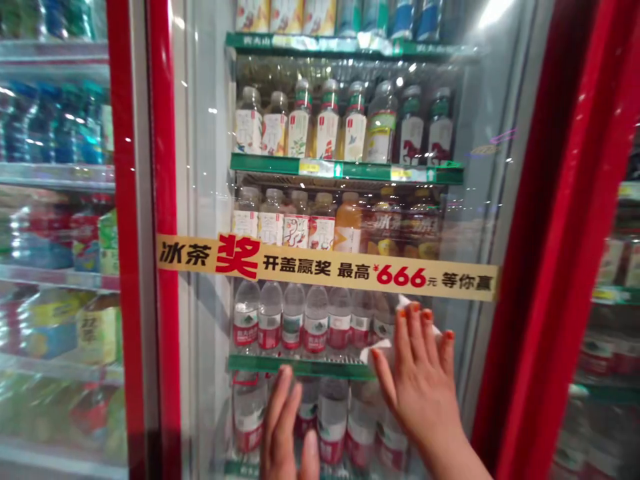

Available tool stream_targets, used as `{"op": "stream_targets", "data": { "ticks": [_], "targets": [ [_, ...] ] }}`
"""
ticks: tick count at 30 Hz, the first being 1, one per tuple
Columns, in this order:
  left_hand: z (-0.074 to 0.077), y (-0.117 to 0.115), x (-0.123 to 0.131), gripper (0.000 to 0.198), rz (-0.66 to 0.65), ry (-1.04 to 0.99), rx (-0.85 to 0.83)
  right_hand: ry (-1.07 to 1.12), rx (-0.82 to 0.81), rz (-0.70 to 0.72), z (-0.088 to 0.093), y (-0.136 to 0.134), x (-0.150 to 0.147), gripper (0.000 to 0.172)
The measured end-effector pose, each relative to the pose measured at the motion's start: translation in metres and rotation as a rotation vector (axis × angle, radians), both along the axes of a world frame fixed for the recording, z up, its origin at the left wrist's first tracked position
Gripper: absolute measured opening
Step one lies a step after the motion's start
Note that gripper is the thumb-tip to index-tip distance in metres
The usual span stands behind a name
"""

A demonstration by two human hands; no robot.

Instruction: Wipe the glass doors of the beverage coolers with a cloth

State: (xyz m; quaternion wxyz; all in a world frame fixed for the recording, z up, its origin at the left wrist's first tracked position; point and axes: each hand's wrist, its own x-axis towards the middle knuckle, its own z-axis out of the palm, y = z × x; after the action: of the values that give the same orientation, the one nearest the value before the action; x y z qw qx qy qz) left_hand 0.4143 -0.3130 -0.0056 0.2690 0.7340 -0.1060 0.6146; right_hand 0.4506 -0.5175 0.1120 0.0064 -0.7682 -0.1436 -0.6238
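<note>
My right hand (425,367) lies flat with spread fingers against the glass door (210,400) of a drinks fridge. Under the palm and fingers it holds a white tissue (379,348) to the glass; only the tissue's edges show. Just above the fingertips, a yellow banner sticker (325,270) with black and red lettering crosses the door. Lower and to the left, my left hand (287,433) is raised with its fingers stretched out and holds nothing. Whether it touches the glass I cannot tell.
Behind the glass, water bottles (315,320) with red and white labels and tea bottles (327,127) stand on green-edged shelves (350,168). Red frames (555,267) border the door. Another stocked fridge (55,220) stands to the left, and more bottles (600,340) show at the right.
</note>
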Motion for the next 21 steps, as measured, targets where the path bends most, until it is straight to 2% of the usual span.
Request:
{"op": "stream_targets", "data": {
  "ticks": [2, 3, 4, 5, 6, 8, 10, 12, 14, 15, 18, 20, 21],
  "targets": [
    [0.057, -0.032, -0.002, 0.074, -0.160, -0.060, 0.223, 0.000, 0.050, -0.006, 0.001, -0.008, 0.005, 0.081],
    [0.078, -0.044, -0.001, 0.073, -0.210, -0.101, 0.335, -0.018, 0.027, 0.034, -0.003, -0.003, 0.007, 0.079],
    [0.094, -0.051, 0.001, 0.073, -0.225, -0.133, 0.415, -0.040, -0.009, 0.085, -0.009, 0.004, 0.007, 0.078],
    [0.104, -0.055, 0.004, 0.074, -0.223, -0.158, 0.480, -0.072, -0.046, 0.137, -0.016, 0.012, 0.006, 0.078],
    [0.106, -0.056, 0.007, 0.075, -0.202, -0.168, 0.530, -0.089, -0.082, 0.191, -0.021, 0.019, 0.002, 0.078],
    [0.096, -0.047, 0.014, 0.082, -0.121, -0.149, 0.633, -0.031, -0.144, 0.305, -0.026, 0.020, -0.011, 0.078],
    [0.074, -0.028, 0.019, 0.086, 0.013, -0.118, 0.752, 0.093, -0.272, 0.432, -0.024, 0.002, -0.024, 0.079],
    [0.052, -0.001, 0.020, 0.074, 0.175, -0.078, 0.805, 0.159, -0.428, 0.521, -0.023, -0.029, -0.030, 0.082],
    [0.041, 0.035, 0.018, 0.065, 0.304, -0.040, 0.706, 0.105, -0.429, 0.511, -0.027, -0.060, -0.025, 0.085],
    [0.041, 0.056, 0.016, 0.068, 0.358, -0.021, 0.625, 0.068, -0.344, 0.477, -0.031, -0.073, -0.020, 0.086],
    [0.058, 0.109, 0.010, 0.075, 0.463, 0.019, 0.268, 0.010, -0.037, 0.361, -0.051, -0.094, 0.001, 0.083],
    [0.070, 0.117, 0.007, 0.074, 0.483, 0.035, 0.069, -0.008, -0.027, 0.311, -0.063, -0.097, 0.014, 0.075],
    [0.071, 0.108, 0.007, 0.073, 0.485, 0.039, 0.002, -0.030, -0.068, 0.291, -0.066, -0.097, 0.019, 0.071]
  ]
}}
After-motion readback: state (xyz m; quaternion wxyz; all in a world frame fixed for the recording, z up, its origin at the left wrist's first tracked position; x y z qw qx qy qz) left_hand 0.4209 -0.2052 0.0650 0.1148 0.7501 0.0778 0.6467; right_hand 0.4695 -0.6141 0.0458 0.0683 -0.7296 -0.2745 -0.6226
